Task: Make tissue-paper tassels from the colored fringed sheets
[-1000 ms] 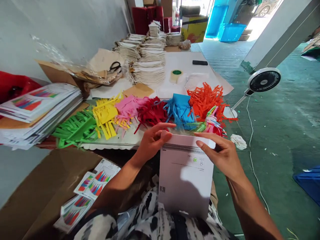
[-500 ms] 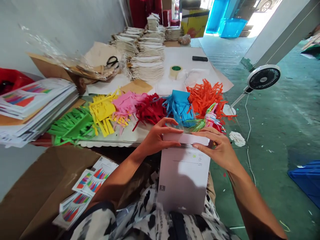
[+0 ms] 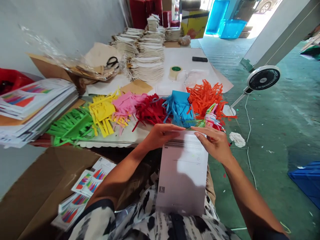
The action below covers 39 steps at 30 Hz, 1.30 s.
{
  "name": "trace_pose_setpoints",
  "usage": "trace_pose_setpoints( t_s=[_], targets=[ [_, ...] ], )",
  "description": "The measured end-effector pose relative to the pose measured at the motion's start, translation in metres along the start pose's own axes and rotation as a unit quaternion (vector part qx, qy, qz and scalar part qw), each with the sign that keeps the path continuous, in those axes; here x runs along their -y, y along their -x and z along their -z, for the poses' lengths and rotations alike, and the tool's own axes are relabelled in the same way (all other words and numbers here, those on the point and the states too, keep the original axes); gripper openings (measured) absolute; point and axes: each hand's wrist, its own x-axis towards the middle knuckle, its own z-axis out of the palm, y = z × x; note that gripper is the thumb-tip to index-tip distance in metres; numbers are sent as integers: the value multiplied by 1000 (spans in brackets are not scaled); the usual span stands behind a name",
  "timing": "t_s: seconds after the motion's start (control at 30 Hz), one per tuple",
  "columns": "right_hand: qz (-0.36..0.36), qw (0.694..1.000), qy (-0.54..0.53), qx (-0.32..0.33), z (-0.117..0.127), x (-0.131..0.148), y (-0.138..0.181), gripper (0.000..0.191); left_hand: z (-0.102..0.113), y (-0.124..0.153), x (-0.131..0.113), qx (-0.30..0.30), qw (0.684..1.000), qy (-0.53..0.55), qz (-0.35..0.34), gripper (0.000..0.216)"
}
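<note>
A flat white paper envelope with printed lines and a small grey square lies tilted on my lap, its top edge by the table. My left hand pinches the top left of that edge, thumb on the near face and fingers behind. At the top right, my right hand grips it the same way, with the fingertips of both hands almost meeting. Just beyond stand bundles of cut tissue paper: a blue bundle, an orange bundle and a multicoloured bundle tied together.
Green tissue, yellow tissue, pink tissue and dark red tissue line the table edge. Finished-looking packets lie in a cardboard box at left. Tape, scissors and a fan are farther off.
The envelope's top strip, raised between my hands before, no longer shows as a separate flap; the barcode-like lines are now uncovered. My hands have drawn closer together at the top edge.
</note>
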Motion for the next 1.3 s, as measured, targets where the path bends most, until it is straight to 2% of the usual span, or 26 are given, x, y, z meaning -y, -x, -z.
trace_pose_setpoints(
  t_s=[0.13, 0.23, 0.47, 0.77, 0.97, 1.07, 1.17, 1.3],
  targets=[
    [-42, 997, -58, -4, -3, -6, -5, 21, 2, -2, 9, -16, 993, 76, 91, 36],
    [-66, 993, -98, 8, -4, -10, -8, 19, 6, -4, 5, -6, 986, 113, 123, 36],
    [-60, 982, -176, 20, -5, -13, -7, 16, 19, -3, -8, 65, 985, 99, 126, 34],
    [-8, 984, -178, 0, -4, -4, -1, 22, 10, 11, -15, 18, 977, 149, 152, 26],
    [-46, 989, -141, 19, -2, 8, -8, 13, 6, 2, -32, -45, 989, 66, 125, 24],
    [-59, 991, -110, 42, -6, 11, -18, 13, 11, -5, -36, -8, 993, 33, 112, 25],
    [-60, 992, -83, 79, -19, 1, -27, 17, 20, -10, -19, 23, 995, 0, 102, 28],
    [-68, 993, -3, 101, -53, -25, -34, 22, 36, -11, 29, 14, 991, -77, 110, 26]
  ],
)
